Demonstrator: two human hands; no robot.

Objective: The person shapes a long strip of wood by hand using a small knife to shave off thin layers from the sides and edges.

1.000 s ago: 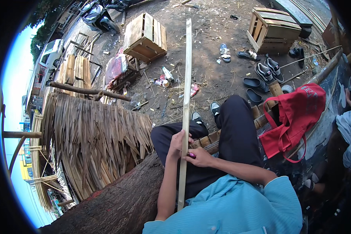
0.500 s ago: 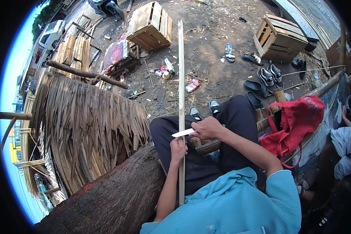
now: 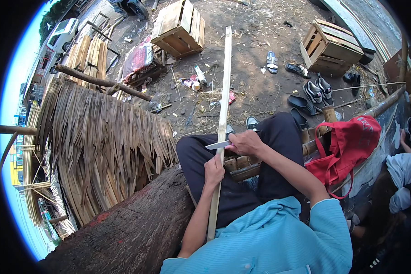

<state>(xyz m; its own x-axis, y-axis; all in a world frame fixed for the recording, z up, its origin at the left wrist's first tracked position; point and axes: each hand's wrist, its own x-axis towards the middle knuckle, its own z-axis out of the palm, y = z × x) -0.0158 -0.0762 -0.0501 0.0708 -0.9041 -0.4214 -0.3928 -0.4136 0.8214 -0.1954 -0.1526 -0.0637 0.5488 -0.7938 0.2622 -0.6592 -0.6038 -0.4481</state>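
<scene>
A long, pale bamboo strip [image 3: 225, 86] runs from my waist, between my knees, out over the ground. My left hand [image 3: 213, 170] is closed round it at lap height. Just beyond that grip, my right hand [image 3: 245, 142] holds a knife [image 3: 218, 144], its handle mostly covered by my fingers. The blade points left and lies across the strip, seemingly against its upper face. The far end of the strip tilts slightly to the right, with nothing holding it there.
At my left are a dry thatch panel [image 3: 100, 132] and a thick log [image 3: 123, 221]. A red bag [image 3: 347, 141] rests at my right, near another person's sleeve [image 3: 404, 171]. Wooden crates [image 3: 178, 29], several shoes [image 3: 313, 91] and litter lie ahead on the dirt.
The strip's far end has swung to the right. Both hands have shifted slightly right, the left one also upward, and the knife blade has turned to a different tilt.
</scene>
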